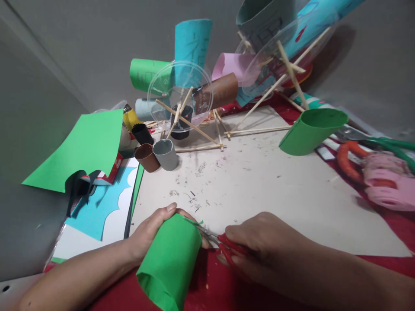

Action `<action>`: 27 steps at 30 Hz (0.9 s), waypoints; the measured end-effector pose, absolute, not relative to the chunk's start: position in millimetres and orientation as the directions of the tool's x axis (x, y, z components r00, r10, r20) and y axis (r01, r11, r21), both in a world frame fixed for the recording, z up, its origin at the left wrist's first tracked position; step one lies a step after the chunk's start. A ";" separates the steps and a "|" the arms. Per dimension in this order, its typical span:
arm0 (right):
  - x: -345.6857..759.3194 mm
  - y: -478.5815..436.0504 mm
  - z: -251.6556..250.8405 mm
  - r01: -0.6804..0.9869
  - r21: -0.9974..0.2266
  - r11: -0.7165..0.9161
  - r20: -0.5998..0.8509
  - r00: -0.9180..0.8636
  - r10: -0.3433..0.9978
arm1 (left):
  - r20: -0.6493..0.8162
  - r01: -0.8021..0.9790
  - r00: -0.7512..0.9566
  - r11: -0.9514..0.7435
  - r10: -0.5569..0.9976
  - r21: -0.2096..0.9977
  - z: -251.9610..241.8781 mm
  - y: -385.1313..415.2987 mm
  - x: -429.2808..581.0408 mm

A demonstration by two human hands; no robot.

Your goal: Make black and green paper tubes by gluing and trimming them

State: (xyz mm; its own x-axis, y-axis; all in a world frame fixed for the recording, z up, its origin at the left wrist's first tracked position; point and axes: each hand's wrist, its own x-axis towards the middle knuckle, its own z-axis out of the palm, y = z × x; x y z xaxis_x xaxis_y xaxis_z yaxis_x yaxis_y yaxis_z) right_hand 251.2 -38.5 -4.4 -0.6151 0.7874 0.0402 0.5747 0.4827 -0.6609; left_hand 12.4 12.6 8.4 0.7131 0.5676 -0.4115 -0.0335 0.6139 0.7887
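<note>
A green paper tube lies tilted in my left hand, whose thumb shows at its far rim; its other fingers are partly hidden behind the tube. My right hand is closed round the red handles of a pair of scissors. The scissor blades meet the tube's upper right rim, where a thin green strip stands off the edge. Just beyond both hands is a large pale sheet with small dark scraps on it.
Small brown and grey paper cups stand beyond my left hand. Behind them rises a wheel of clear discs, sticks and coloured tubes. Another green tube, green-handled scissors and orange handles are at right; green sheet at left.
</note>
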 end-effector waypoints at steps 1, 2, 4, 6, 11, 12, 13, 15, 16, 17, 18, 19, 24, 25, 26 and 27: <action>251.6 -38.5 -5.4 0.571 -0.661 0.487 0.048 -0.615 0.787 | -0.410 -0.032 0.716 0.613 0.565 0.789 7.9 13.1 12.1; 251.8 -38.6 -6.3 0.567 -0.663 0.489 0.054 -0.615 0.786 | -0.405 -0.033 0.723 0.614 0.559 0.789 6.9 13.6 11.7; 251.7 -38.6 -7.3 0.569 -0.667 0.481 0.051 -0.610 0.791 | -0.392 -0.040 0.731 0.609 0.559 0.793 4.7 14.3 10.8; 251.1 -38.7 -7.4 0.576 -0.674 0.463 0.027 -0.607 0.794 | -0.380 -0.032 0.736 0.589 0.560 0.807 4.0 14.3 10.6; 249.9 -38.8 -5.4 0.590 -0.658 0.467 0.017 -0.609 0.793 | -0.388 -0.004 0.739 0.579 0.550 0.815 9.9 12.7 13.2; 249.9 -38.7 -5.0 0.589 -0.657 0.471 0.019 -0.612 0.791 | -0.393 -0.009 0.735 0.588 0.552 0.808 10.6 12.3 13.5; 249.9 -38.6 -4.8 0.583 -0.660 0.473 0.021 -0.616 0.788 | -0.400 -0.016 0.729 0.597 0.556 0.802 10.6 12.0 13.4; 250.1 -38.1 -5.2 0.565 -0.674 0.476 0.028 -0.624 0.781 | -0.410 -0.033 0.731 0.629 0.546 0.777 8.6 11.6 12.7; 250.2 -37.8 -5.8 0.560 -0.679 0.475 0.033 -0.623 0.781 | -0.406 -0.051 0.742 0.648 0.534 0.760 6.8 11.6 12.3; 250.3 -37.6 -6.7 0.557 -0.682 0.473 0.035 -0.622 0.782 | -0.393 -0.073 0.758 0.666 0.520 0.742 4.8 11.8 11.9; 250.4 -37.5 -7.8 0.557 -0.683 0.473 0.037 -0.620 0.783 | -0.376 -0.099 0.775 0.684 0.509 0.723 2.9 12.3 11.7; 250.5 -37.5 -8.9 0.559 -0.682 0.472 0.037 -0.619 0.785 | -0.358 -0.125 0.788 0.700 0.501 0.703 1.4 12.9 11.6; 252.1 -37.9 -12.8 0.583 -0.670 0.460 0.051 -0.581 0.812 | -0.322 -0.210 0.775 0.702 0.544 0.680 -1.1 17.6 12.1; 252.5 -38.1 -13.2 0.589 -0.668 0.454 0.049 -0.575 0.817 | -0.318 -0.216 0.778 0.706 0.542 0.675 -1.2 18.2 11.9; 252.7 -38.2 -13.4 0.593 -0.666 0.452 0.049 -0.570 0.820 | -0.316 -0.219 0.783 0.713 0.536 0.666 -1.4 18.5 11.5; 252.6 -38.3 -13.6 0.597 -0.664 0.450 0.048 -0.567 0.822 | -0.315 -0.222 0.788 0.721 0.530 0.657 -1.8 18.6 11.0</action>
State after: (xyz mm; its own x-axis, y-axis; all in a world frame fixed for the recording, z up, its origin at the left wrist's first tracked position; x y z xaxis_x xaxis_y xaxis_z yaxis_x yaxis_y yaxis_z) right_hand 252.6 -38.3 -13.6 -0.5669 0.8224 0.0479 0.5972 0.4504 -0.6637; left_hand 11.0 18.6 -1.8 0.7877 0.5298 -0.3145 -0.2225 0.7206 0.6567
